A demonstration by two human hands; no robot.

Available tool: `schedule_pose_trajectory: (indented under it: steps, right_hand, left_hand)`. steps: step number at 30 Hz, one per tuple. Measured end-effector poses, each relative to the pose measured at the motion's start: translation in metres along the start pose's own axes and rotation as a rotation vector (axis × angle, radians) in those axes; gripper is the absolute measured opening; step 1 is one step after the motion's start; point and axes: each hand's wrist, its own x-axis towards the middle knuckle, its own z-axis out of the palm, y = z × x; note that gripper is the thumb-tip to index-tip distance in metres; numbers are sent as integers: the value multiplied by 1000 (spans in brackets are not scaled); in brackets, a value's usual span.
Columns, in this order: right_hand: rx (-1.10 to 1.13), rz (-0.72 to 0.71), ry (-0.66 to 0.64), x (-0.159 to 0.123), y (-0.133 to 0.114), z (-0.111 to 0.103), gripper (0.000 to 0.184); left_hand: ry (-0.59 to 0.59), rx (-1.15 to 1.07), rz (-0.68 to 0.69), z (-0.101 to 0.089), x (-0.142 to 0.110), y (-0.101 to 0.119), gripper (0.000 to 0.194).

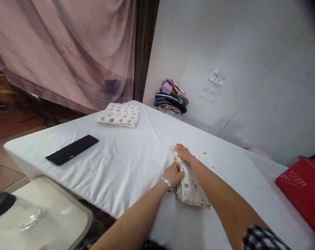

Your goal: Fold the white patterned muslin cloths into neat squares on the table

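Note:
A thin whitish cloth (195, 189) printed with small green and brown motifs lies partly folded on the white-covered table (126, 156). My left hand (174, 173), with a silver bracelet on its wrist, has its fingers curled on the cloth's left edge. Farther up, my right hand (184, 153) rests on the cloth's far left corner, its fingers stretched out. The forearm beyond it hides part of the fabric. Toward the back of the table sits a folded white cloth (121, 114) with a grey, red and blue print, apart from both hands.
A black phone-like slab (72, 149) lies on the table's left. Folded clothes (171, 99) are stacked by the wall, near paper notes (210, 93). A red bag-like item (300, 184) is at right. A pink curtain (94, 52) hangs behind; a cream-coloured appliance (53, 215) stands lower left.

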Motion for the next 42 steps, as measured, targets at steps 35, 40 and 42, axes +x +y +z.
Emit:
schedule_pose_trajectory:
  steps: [35, 40, 42]
  right_hand:
    - [771, 377, 255, -231, 137, 21, 59]
    - [1118, 472, 217, -239, 121, 11, 69]
    - [1212, 456, 185, -243, 115, 6, 69]
  left_hand:
    - [177, -138, -134, 3, -1, 1, 16]
    - [234, -212, -322, 4, 1, 11, 26]
    - [247, -236, -354, 1, -1, 15, 30]
